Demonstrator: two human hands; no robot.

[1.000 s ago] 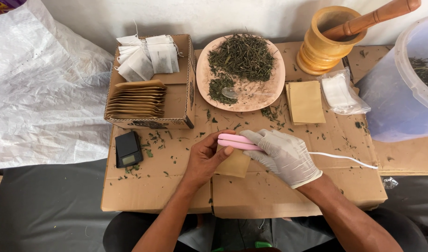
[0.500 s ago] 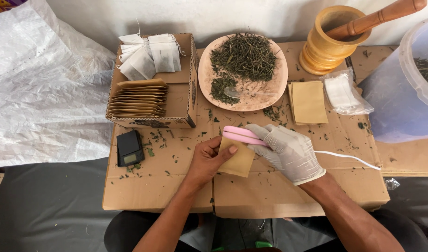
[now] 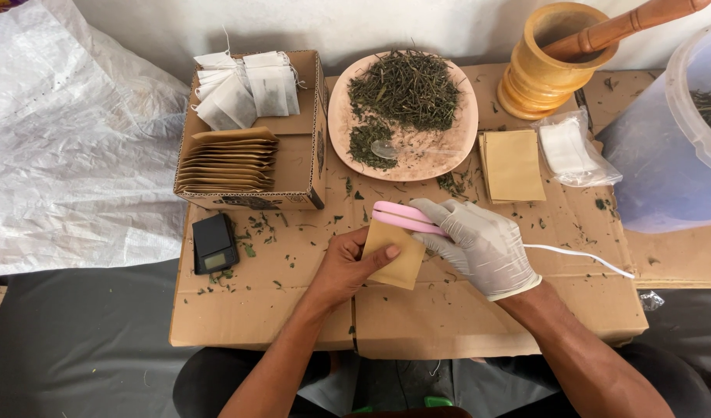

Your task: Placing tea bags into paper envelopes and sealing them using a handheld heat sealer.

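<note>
Lying flat, tan paper pouch (image 3: 394,253)

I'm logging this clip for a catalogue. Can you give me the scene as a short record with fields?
left hand: bare left hand holds a tan paper pouch
right hand: gloved right hand grips a pink corded sealer clamped on the pouch's top edge
surface: cardboard sheet strewn with leaf bits
behind: plate of dried herbs, wooden mortar and pestle, box of pouches
left of hands: small black scale
</note>
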